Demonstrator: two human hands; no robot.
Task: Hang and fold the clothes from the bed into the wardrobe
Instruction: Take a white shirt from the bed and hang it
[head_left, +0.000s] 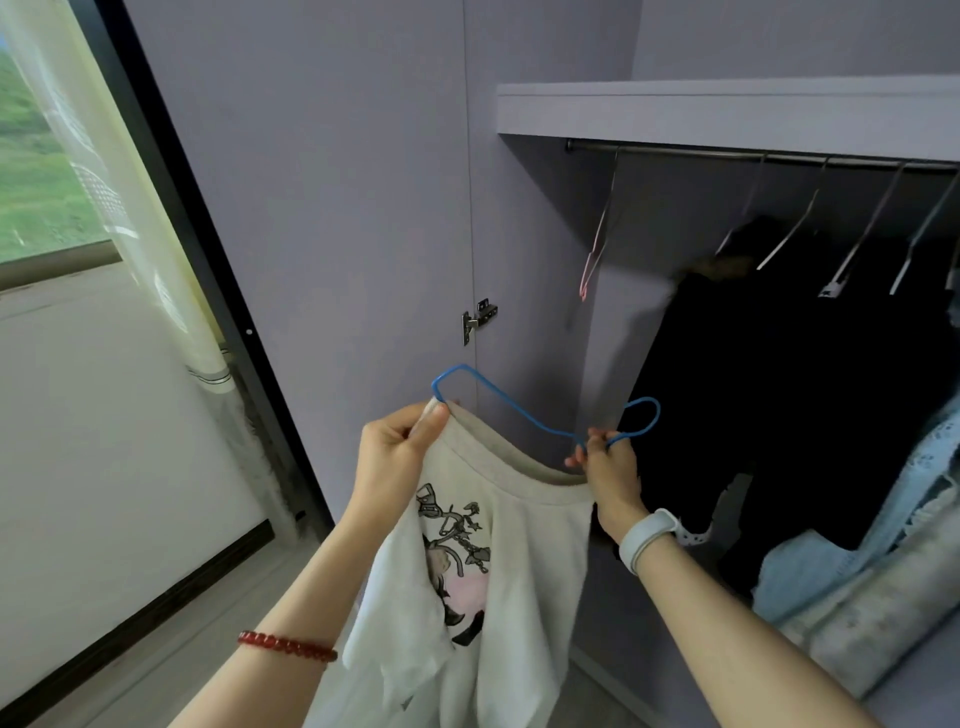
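While left hand (400, 447) pinches shirt (498, 561) collar, right hand (608, 467) grips blue hanger (519, 410); hanger's lower part hidden inside shirt.

Lilac walls (311, 156), daylit window (47, 171) with sheer curtain (119, 208), grey floor (171, 654)

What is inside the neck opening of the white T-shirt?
The blue hanger passes into the white T-shirt collar; left hand and right hand hold both. The hanger's lower part is hidden by fabric.
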